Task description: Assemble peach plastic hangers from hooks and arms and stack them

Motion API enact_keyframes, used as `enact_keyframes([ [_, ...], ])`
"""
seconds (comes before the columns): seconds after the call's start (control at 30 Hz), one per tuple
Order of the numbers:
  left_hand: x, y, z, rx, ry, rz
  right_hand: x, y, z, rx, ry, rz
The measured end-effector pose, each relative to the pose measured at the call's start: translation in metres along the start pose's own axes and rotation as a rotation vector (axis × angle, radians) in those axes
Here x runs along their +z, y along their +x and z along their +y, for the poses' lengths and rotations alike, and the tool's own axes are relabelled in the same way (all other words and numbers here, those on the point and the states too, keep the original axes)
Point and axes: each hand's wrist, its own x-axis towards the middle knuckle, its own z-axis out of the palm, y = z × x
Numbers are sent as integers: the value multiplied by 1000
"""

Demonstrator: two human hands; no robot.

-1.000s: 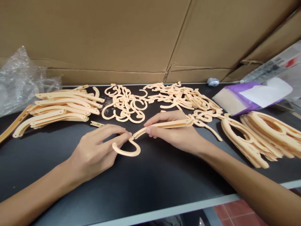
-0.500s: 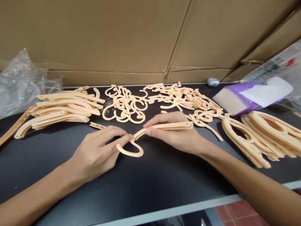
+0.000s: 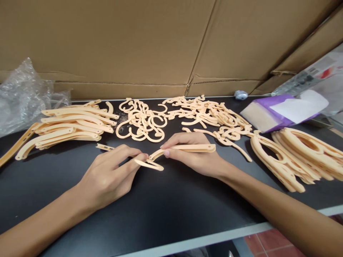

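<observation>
My left hand [image 3: 111, 171] is closed, thumb and fingers pinching a cream plastic hanger at its hook joint. The hook [image 3: 150, 165] points toward me, seen nearly edge-on. Past the back of that hand pokes the slotted end of another hanger arm [image 3: 103, 146]; its middle is hidden by the fingers. My right hand [image 3: 195, 155] grips a channel-shaped hanger arm [image 3: 198, 147] between thumb and fingers. This arm's inner end meets the hook's base close to my left fingertips. Whether the two are locked together I cannot tell.
Loose hanger arms [image 3: 72, 123] lie at the left, a heap of hooks [image 3: 143, 123] in the middle, and joined hook pieces [image 3: 211, 112] right of it. Folded hangers [image 3: 284, 157] stand at the right. Beyond are a purple tissue pack [image 3: 276, 110], plastic wrap [image 3: 25, 96] and cardboard [image 3: 120, 46].
The hook has tilted to a flatter, more edge-on angle. The slotted end behind my left hand has shifted slightly left and toward me. Both hands keep their grips.
</observation>
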Motion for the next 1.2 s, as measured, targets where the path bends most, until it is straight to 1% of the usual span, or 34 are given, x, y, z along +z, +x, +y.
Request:
enact_keyframes([
  [0.27,-1,-1,7,-38,60,34,4,0,1,81,151,-6],
  [0.37,0,-1,8,-50,34,37,5,0,0,106,205,0],
  [0.53,0,0,7,-57,17,124,9,1,-3,147,324,17],
  [0.73,2,-1,7,-70,0,134,13,1,-5,220,473,21],
  [0.87,2,0,8,-61,-6,129,18,-2,-6,246,484,35],
  [0.97,0,1,9,-55,21,153,22,-3,-7,268,498,37],
  [1.1,2,4,7,-53,35,158,22,-3,-8,237,377,40],
  [1.2,5,5,3,-45,8,143,17,1,-8,183,280,24],
])
